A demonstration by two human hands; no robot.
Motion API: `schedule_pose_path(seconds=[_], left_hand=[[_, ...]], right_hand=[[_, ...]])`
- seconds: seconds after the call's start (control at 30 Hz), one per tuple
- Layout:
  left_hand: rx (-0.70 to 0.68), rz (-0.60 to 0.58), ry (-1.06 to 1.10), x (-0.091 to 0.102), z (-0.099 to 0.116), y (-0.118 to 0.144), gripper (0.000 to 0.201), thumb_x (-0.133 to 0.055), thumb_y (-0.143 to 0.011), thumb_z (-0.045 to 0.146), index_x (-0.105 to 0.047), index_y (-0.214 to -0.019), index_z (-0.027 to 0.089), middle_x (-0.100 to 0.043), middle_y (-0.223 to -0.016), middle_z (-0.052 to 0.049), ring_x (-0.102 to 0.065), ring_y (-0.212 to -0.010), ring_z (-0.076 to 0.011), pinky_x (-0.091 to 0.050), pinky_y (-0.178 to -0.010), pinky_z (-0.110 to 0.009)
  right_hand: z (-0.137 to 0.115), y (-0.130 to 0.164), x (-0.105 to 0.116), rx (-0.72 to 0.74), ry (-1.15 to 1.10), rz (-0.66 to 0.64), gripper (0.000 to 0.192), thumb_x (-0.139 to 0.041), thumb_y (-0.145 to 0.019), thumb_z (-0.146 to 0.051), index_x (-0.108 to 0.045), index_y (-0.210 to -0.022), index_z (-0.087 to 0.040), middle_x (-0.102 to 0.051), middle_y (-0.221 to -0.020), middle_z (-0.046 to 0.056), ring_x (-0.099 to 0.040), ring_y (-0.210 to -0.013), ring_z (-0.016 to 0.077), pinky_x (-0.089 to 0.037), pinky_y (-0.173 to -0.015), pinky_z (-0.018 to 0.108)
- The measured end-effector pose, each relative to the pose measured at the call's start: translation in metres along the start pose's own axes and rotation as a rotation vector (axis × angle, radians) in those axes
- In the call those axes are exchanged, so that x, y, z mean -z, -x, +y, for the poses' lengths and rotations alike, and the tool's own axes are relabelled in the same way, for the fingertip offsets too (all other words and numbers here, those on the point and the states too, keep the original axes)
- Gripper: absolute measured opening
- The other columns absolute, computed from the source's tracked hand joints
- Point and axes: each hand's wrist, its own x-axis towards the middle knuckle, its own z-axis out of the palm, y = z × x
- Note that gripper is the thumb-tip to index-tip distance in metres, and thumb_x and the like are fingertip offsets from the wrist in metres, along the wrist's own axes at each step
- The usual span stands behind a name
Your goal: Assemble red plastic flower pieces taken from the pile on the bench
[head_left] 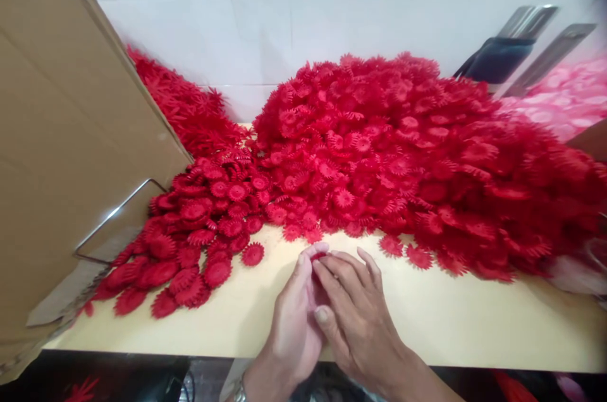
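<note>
My left hand (296,320) is cupped at the front edge of the table, palm turned to the right. Against it lies my right hand (358,310), its fingers bent over the left palm and fingertips. A sliver of red flower piece (320,256) shows between the fingertips; the rest is hidden by the hands. Just beyond them spreads a big heap of red frilled flower pieces (360,143). To the left is a smaller pile of darker, cupped red flower pieces (190,250), with a single round one (253,254) lying apart near my left hand.
A cardboard box (71,105) stands at the left, a bent metal wire (118,212) by it. Behind are spiky red pieces (184,105) and a white tiled wall (284,16). Metal blades (554,54) and pink petals (564,95) are at the far right. The pale table (465,320) ends near me.
</note>
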Motion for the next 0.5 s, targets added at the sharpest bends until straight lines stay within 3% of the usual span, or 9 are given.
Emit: schedule_pose_path(seconds=[0.27,0.37,0.5], left_hand=[[-0.003,0.061,0.042,-0.001,0.012,-0.002,0.029,-0.038,-0.090,0.026,-0.064,-0.084,0.012,-0.064,-0.079,-0.007,-0.062,-0.073,-0.0126,-0.049,-0.068,-0.021],[-0.079,0.035,-0.052,0.003,0.012,-0.004,0.014,-0.048,-0.084,0.016,-0.062,-0.086,0.013,-0.064,-0.075,-0.004,-0.061,-0.070,-0.0109,-0.048,-0.065,-0.018],[-0.191,-0.072,-0.288,0.013,0.009,-0.006,0.008,-0.053,-0.078,0.007,-0.059,-0.080,0.012,-0.065,-0.072,-0.004,-0.061,-0.062,-0.0117,-0.048,-0.061,-0.021]], right_hand=[[0.015,0.007,0.009,0.199,-0.022,-0.177,0.038,-0.049,-0.084,-0.021,-0.051,-0.120,-0.011,-0.057,-0.115,0.012,-0.037,-0.121,0.0303,-0.017,-0.103,0.058],[0.020,0.004,0.018,0.196,-0.125,-0.099,0.035,-0.048,-0.082,-0.013,-0.053,-0.117,-0.012,-0.057,-0.113,0.013,-0.040,-0.118,0.0281,-0.027,-0.101,0.054],[0.028,-0.002,0.027,0.081,-0.202,0.079,0.036,-0.045,-0.082,-0.007,-0.053,-0.117,-0.012,-0.054,-0.112,0.014,-0.047,-0.111,0.0240,-0.039,-0.094,0.046]])
